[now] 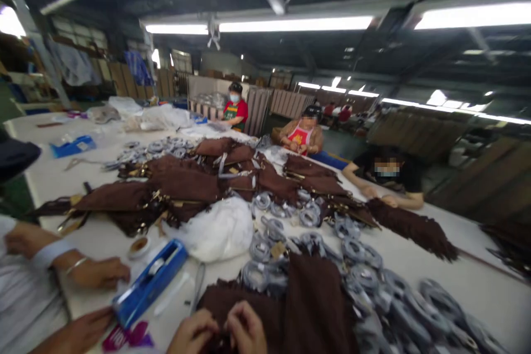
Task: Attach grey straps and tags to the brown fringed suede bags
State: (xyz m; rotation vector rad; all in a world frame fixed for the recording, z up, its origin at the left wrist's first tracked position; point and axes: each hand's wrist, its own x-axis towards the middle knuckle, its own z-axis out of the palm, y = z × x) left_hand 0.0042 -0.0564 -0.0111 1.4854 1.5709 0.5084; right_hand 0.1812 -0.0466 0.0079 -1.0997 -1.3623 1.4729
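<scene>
- Brown fabric piece [238,294], ragged along its edge, lies at the near edge of the table [460,301], right under the worker's hands.
- The left hand [194,332] and right hand [248,329] are close together over it, fingers curled in; I can't tell from here whether they are clamped on the cloth or on something small.
- Just to their right, a smooth brown panel [317,298] overlaps the spot, with grey coils [257,276] heaped behind and beyond it.
- To the left sits a blue tape dispenser [151,285], tilted across the tabletop, a purple packet [128,337] by its near end and a tape roll [139,247] by its far one.
- A neighbour's hand [99,272], bracelet on the wrist, is just beside that dispenser.
- Farther in, a puffy white bundle [222,229] rests against a long pile of brown goods [186,180] with metal fittings.
- Across on the right, a person in black [409,177] leans over a fringed brown piece [415,229].
- Beyond, a person in a red apron [301,138] sits with both hands together.
</scene>
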